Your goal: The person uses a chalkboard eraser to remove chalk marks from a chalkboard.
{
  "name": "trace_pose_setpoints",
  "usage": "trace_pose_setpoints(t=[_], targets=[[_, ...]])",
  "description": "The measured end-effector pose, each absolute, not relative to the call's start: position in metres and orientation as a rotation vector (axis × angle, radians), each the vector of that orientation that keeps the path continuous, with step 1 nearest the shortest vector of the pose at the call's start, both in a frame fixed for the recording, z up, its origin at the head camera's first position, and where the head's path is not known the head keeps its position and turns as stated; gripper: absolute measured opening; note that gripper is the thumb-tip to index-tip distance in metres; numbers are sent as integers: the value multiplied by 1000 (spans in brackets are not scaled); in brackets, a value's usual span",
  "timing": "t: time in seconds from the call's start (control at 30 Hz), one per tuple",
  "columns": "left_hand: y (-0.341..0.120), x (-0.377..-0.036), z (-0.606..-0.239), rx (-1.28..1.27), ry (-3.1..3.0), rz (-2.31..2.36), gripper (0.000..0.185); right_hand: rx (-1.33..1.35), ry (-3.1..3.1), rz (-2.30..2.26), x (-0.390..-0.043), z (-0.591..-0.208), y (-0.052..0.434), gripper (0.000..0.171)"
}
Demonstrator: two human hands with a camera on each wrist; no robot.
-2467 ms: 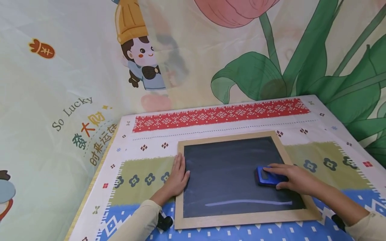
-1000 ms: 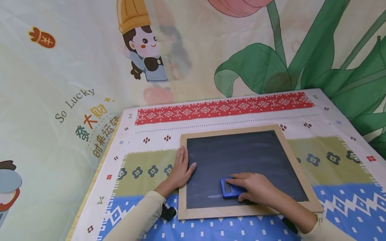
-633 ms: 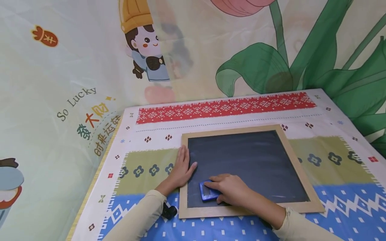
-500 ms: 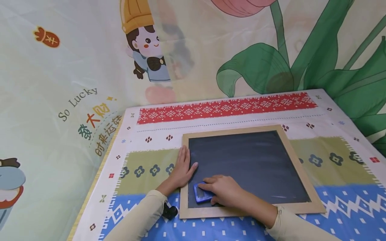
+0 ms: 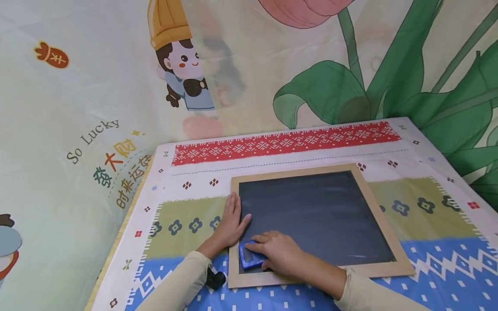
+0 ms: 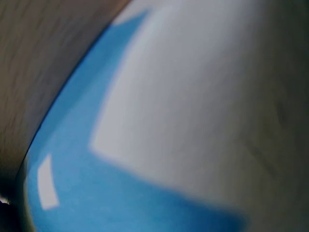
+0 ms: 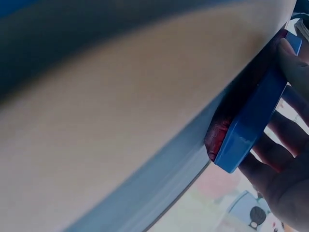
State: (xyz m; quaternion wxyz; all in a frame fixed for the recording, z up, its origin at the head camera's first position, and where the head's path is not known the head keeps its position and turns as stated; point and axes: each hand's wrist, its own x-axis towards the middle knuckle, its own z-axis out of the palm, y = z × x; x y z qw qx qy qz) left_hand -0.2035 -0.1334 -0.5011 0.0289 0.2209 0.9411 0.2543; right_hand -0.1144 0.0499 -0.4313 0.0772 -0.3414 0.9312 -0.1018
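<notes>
A small blackboard (image 5: 307, 216) in a wooden frame lies flat on the table. My right hand (image 5: 281, 254) grips a blue eraser (image 5: 249, 255) at the board's lower left corner. In the right wrist view the eraser (image 7: 258, 106) shows a dark red pad against the board, with thumb and fingers on its blue body. My left hand (image 5: 228, 224) lies with straight fingers along the left side of the frame, thumb over the board's edge. The left wrist view is blurred and shows cloth and wood, without the hand.
A faint chalk trace (image 5: 362, 256) shows near the board's lower right. A patterned tablecloth (image 5: 194, 170) covers the table. Behind stands a printed curtain (image 5: 249, 65) with flowers and a cartoon figure. A black wrist device (image 5: 215, 278) sits under the left sleeve.
My right hand has slid the eraser from the board's right side to its lower left corner. Most of the long chalk line there is gone. My left hand stays on the frame.
</notes>
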Motion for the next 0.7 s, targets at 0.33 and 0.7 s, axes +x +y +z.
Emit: trace_pose_setpoints(t=[0.33, 0.7], targets=[[-138, -204, -500, 690, 2914, 823, 74, -841, 2804, -436, -110, -430, 113, 58], [-135, -207, -500, 642, 2869, 748, 72, -537, 2836, -470, -93, -427, 192, 57]])
